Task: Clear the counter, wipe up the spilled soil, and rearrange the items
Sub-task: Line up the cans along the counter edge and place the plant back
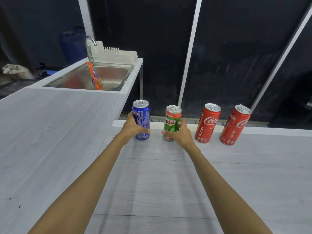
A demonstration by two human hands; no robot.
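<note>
A blue Pepsi can (141, 115) stands upright near the back edge of the white counter (168, 174), and my left hand (133, 127) is wrapped around its lower half. Beside it on the right a green Milo can (172, 120) stands upright with my right hand (179, 134) closed around it. Two red Coca-Cola cans, one (207, 123) next to the Milo and another (234, 125) further right, stand in the same row, untouched. A few dark soil specks (10, 198) lie at the counter's left front.
A steel sink (108, 76) at the back left holds an orange pouch (95, 76), with a tap (90, 43) and a white dish rack (114, 54) behind it. A raised lip (270, 130) runs along the counter's back edge.
</note>
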